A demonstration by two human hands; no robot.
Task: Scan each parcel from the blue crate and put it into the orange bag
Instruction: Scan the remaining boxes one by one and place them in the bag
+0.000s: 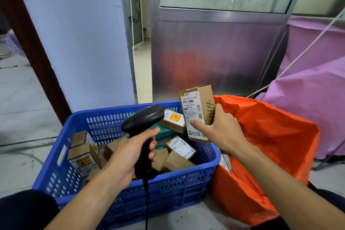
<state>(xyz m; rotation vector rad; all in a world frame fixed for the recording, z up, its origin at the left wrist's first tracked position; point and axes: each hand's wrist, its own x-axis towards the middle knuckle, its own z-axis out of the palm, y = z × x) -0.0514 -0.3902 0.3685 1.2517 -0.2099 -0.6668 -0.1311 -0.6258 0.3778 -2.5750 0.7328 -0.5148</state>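
Note:
My right hand (pixel 220 129) grips a tall cardboard parcel (pixel 196 104) upright above the right rim of the blue crate (pixel 168 188); its white label faces left. My left hand (pixel 130 153) holds a black barcode scanner (pixel 144 119) by the handle, its head pointing towards that label from the left. The scanner's cable hangs down over the crate's front wall. Inside the crate lie several small cardboard parcels (pixel 84 157) with labels. The orange bag (pixel 270 136) stands open right of the crate, a parcel edge (pixel 225 162) showing inside it.
A metal door panel (pixel 214 52) and a white wall (pixel 74 43) rise behind the crate. Purple plastic sheeting (pixel 313 99) lies at the right behind the bag. Grey tiled floor (pixel 22 117) extends to the left. A white cord (pixel 298 58) runs diagonally at the right.

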